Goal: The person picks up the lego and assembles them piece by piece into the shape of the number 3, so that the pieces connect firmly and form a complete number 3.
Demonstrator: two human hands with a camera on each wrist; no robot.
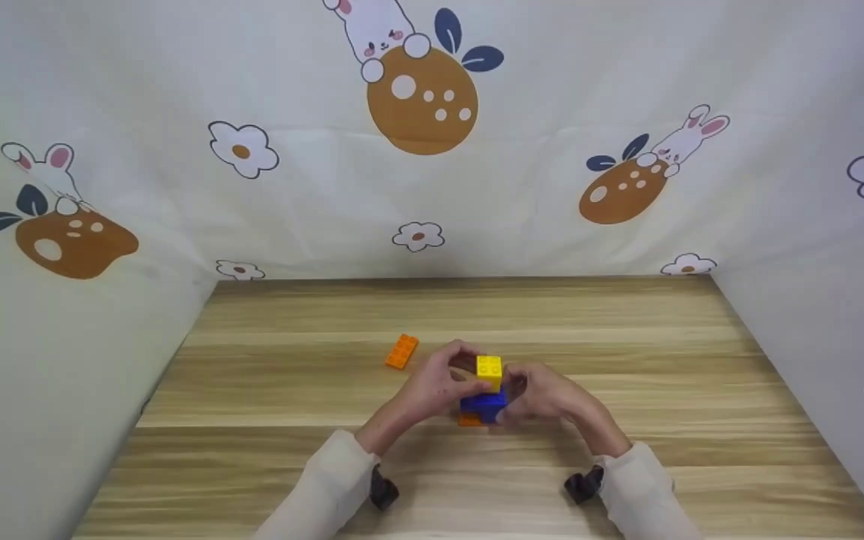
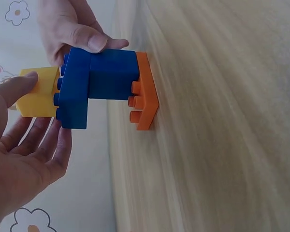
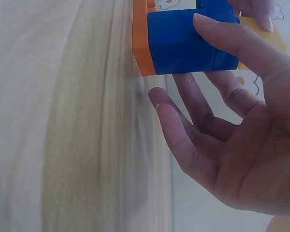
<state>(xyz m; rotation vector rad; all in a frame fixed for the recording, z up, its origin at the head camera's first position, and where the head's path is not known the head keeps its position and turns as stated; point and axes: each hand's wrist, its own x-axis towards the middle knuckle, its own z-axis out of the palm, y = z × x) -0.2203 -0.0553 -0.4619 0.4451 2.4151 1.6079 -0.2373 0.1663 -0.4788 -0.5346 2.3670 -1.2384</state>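
A small stack of toy building blocks stands upright on the wooden table. An orange block (image 2: 147, 96) forms its base, a blue block (image 2: 113, 75) rises from that, and another blue block (image 2: 75, 92) lies across above, overhanging one side. On top sits a yellow block (image 1: 489, 375) with studs facing up. My left hand (image 1: 432, 386) grips the yellow block, thumb on one face and fingers behind. From the other side my right hand (image 3: 232, 130) pinches the blue blocks between its thumb and fingers; some of its other fingers are spread away from the stack.
A loose orange block (image 1: 402, 351) lies on the table (image 1: 289, 352), beyond my left hand. Pale patterned cloth (image 1: 312, 210) walls in the table at the back and both sides.
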